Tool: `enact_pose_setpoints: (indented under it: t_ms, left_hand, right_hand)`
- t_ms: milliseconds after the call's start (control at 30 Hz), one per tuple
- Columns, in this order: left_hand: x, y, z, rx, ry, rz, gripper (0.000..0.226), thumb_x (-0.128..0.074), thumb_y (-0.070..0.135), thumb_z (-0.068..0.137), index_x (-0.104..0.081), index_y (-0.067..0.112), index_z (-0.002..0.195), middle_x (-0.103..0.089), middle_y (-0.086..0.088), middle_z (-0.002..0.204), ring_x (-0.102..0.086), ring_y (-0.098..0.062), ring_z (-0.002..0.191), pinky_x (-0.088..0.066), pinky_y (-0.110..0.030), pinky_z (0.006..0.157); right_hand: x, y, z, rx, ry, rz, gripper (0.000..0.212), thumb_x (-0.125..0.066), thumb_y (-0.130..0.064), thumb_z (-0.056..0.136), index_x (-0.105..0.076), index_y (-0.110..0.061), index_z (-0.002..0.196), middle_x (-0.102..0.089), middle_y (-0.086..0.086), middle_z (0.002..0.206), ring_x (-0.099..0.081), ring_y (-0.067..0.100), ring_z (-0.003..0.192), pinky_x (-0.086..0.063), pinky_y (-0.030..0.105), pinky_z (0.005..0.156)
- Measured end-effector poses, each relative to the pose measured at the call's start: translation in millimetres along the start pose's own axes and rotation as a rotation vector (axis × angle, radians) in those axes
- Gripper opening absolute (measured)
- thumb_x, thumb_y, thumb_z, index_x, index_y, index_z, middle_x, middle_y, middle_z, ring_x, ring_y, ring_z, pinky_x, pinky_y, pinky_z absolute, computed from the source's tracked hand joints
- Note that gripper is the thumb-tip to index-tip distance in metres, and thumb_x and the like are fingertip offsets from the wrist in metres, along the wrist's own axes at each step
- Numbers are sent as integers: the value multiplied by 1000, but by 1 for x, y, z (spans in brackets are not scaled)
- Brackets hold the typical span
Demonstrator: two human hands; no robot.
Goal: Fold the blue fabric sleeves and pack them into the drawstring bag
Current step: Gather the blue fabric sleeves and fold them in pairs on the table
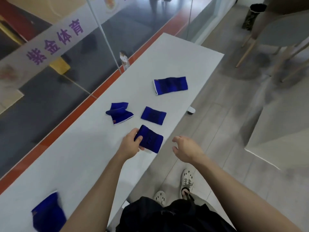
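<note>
Several blue fabric sleeves lie on a long white table (83,158). My left hand (129,145) grips the left end of a folded blue sleeve (151,139) near the table's right edge. My right hand (184,149) hovers open just right of that sleeve, past the table edge, holding nothing. Another folded sleeve (153,115) lies just beyond. A loosely folded sleeve (119,113) with white trim sits to its left. A flat, unfolded sleeve (170,85) lies farther away. One more blue sleeve (48,213) rests at the near left. No drawstring bag is visible.
A glass wall (70,67) with purple lettering runs along the table's left side. Grey floor is on the right, with a small white object (191,110) beside the table and wooden chair legs (247,49) farther off. My shoes (187,180) stand below.
</note>
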State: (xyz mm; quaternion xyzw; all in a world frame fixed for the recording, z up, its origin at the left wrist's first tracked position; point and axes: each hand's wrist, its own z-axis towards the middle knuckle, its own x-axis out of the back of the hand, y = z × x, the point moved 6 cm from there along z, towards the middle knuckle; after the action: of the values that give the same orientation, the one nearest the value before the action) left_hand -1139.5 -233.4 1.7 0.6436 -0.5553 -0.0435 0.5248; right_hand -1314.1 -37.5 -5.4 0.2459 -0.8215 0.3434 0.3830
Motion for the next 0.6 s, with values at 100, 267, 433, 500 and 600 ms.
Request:
enact_pose_setpoints:
  t_ms: [100,267,433,500,600]
  left_hand:
    - [-1,4,15,33,45,-1,17,-51,16,116,-59,21,130,-76,0,115,-81,-16,82,-65,-35,72]
    - [-5,3,32,85,52,-48,19,-50,15,116,-59,21,131,-77,0,115,-82,-18,79,-63,-34,70]
    - [-5,6,64,79,-25,-156,22,-49,14,116,-60,21,134,-79,-2,116,-82,-23,87,-65,-43,78]
    - [-5,6,81,92,-88,-162,24,-50,13,116,-61,22,135,-78,-4,119,-80,-24,97,-66,-43,80]
    - [-5,0,114,127,-131,-142,21,-55,16,114,-59,21,134,-73,-4,127,-75,-22,112,-67,-36,74]
  right_hand:
    - [15,7,37,46,-45,19,46,-54,-28,108,-60,-15,152,-66,7,148,-65,30,131,-54,38,103]
    - [29,4,83,72,-94,88,47,-58,-32,109,-59,-15,152,-68,7,145,-66,28,128,-55,39,103]
    - [22,-9,120,75,-282,313,50,-66,-43,106,-54,-25,152,-65,-7,142,-70,17,109,-53,34,95]
    - [19,-8,131,24,-330,385,28,-68,-33,105,-65,-22,130,-74,-5,124,-77,16,100,-63,42,92]
    - [15,0,146,-65,-344,458,7,-65,-20,103,-70,-18,108,-79,1,104,-82,15,89,-69,39,83]
